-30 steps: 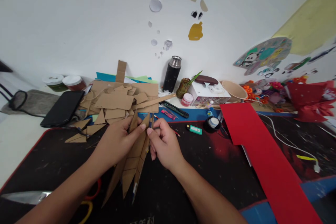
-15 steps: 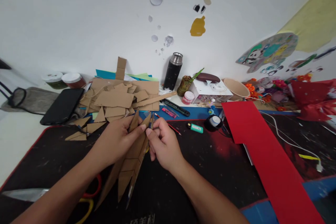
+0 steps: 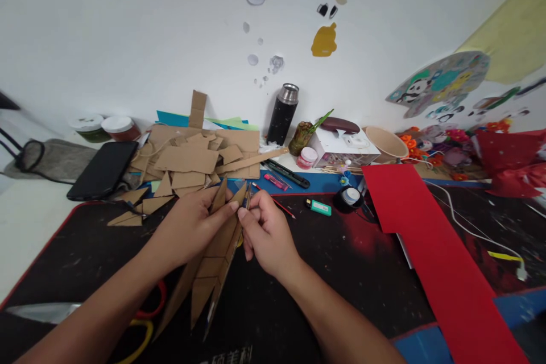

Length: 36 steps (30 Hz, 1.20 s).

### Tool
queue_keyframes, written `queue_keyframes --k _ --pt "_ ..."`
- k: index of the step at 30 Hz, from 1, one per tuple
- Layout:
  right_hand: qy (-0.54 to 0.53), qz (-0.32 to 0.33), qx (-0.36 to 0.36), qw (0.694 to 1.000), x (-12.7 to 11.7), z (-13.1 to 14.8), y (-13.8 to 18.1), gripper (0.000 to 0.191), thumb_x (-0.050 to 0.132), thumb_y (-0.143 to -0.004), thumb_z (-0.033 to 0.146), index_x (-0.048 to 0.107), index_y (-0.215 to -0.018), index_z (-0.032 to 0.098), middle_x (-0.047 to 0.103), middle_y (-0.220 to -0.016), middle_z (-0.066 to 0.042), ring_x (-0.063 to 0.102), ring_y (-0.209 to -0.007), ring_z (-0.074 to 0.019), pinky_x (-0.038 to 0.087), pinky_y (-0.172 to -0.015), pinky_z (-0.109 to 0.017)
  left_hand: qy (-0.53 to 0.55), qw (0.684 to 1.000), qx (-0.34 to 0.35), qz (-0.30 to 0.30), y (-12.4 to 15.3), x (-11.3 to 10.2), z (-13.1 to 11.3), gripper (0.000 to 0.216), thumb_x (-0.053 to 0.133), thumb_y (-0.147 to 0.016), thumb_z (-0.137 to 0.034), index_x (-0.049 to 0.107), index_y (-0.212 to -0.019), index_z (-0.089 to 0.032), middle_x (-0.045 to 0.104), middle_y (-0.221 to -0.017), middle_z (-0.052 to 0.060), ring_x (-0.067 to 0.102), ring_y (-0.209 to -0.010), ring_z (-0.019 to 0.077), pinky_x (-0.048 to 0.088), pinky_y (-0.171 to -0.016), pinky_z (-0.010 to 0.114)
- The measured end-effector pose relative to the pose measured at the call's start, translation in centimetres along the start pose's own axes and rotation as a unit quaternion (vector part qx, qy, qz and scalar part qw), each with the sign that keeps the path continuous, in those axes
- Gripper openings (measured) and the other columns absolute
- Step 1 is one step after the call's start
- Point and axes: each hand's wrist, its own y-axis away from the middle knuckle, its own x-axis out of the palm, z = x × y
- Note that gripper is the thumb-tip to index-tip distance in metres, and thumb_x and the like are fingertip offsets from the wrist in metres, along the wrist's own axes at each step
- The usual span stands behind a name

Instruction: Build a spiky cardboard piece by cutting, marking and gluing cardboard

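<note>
Both my hands are on a folded cardboard piece (image 3: 213,264) with pointed ends and dark lines drawn across it. It stands tilted above the black mat (image 3: 333,273). My left hand (image 3: 198,219) is closed round its upper part, the thumb pressed near the far tip. My right hand (image 3: 264,230) pinches the right edge of the cardboard close to that tip; the fingertips partly hide the spot. Under my left forearm lie large scissors (image 3: 147,324) with a red and a yellow handle, the blade showing at the left.
Behind my hands is a pile of cardboard scraps (image 3: 187,160). A black flask (image 3: 282,116), a utility knife (image 3: 286,173), a red pencil (image 3: 284,209), a green lighter (image 3: 318,207) and an open black jar (image 3: 347,199) stand or lie beyond. Red card (image 3: 439,256) stretches along the right.
The view has shifted very slightly. My hands and the cardboard keep nearly the same pose.
</note>
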Motion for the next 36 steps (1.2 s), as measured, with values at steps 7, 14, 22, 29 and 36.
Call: queue_keyframes --k 7,14,22,29,36 --pt "-0.010 0.000 0.003 1.000 0.11 0.01 -0.03 0.028 0.057 -0.105 0.050 0.042 -0.095 0.029 0.047 -0.049 0.015 0.044 -0.032 -0.0107 0.031 -0.037 -0.018 0.004 1.000 -0.005 0.005 -0.07 -0.04 -0.12 0.039 0.053 -0.092 -0.059 0.064 -0.075 -0.026 0.067 -0.068 0.000 0.063 -0.068 0.0252 0.049 -0.069 0.035" --pt "-0.009 0.002 0.010 1.000 0.19 0.22 -0.01 0.029 0.058 -0.104 0.050 0.041 -0.094 0.029 0.047 -0.048 0.015 0.044 -0.032 -0.0109 0.031 -0.036 -0.018 0.032 0.999 -0.004 0.014 -0.21 -0.08 0.04 0.036 0.056 -0.092 -0.057 0.065 -0.078 -0.026 0.067 -0.069 -0.002 0.062 -0.068 0.0241 0.051 -0.074 0.035" --pt "-0.011 0.000 0.014 1.000 0.22 0.16 -0.01 0.027 0.058 -0.104 0.048 0.041 -0.094 0.028 0.047 -0.050 0.015 0.044 -0.032 -0.0106 0.032 -0.035 -0.018 0.047 0.999 -0.011 0.018 -0.24 -0.17 0.04 0.036 0.058 -0.091 -0.058 0.065 -0.076 -0.026 0.066 -0.067 -0.002 0.062 -0.067 0.0237 0.053 -0.076 0.035" --pt "-0.013 -0.002 0.017 1.000 0.28 0.39 -0.01 0.031 0.059 -0.103 0.051 0.040 -0.094 0.029 0.046 -0.049 0.016 0.043 -0.031 -0.0102 0.031 -0.035 -0.017 0.044 0.999 -0.020 0.016 -0.28 -0.21 -0.25 0.039 0.058 -0.089 -0.062 0.065 -0.076 -0.026 0.068 -0.067 -0.001 0.063 -0.068 0.0250 0.055 -0.076 0.036" --pt "-0.024 -0.002 0.019 1.000 0.27 0.43 -0.03 0.029 0.060 -0.103 0.049 0.041 -0.093 0.028 0.047 -0.051 0.016 0.043 -0.032 -0.0099 0.031 -0.033 -0.018 0.043 0.999 -0.022 0.011 -0.26 -0.08 -0.12 0.038 0.058 -0.089 -0.061 0.065 -0.075 -0.026 0.067 -0.068 -0.002 0.062 -0.068 0.0241 0.054 -0.076 0.035"
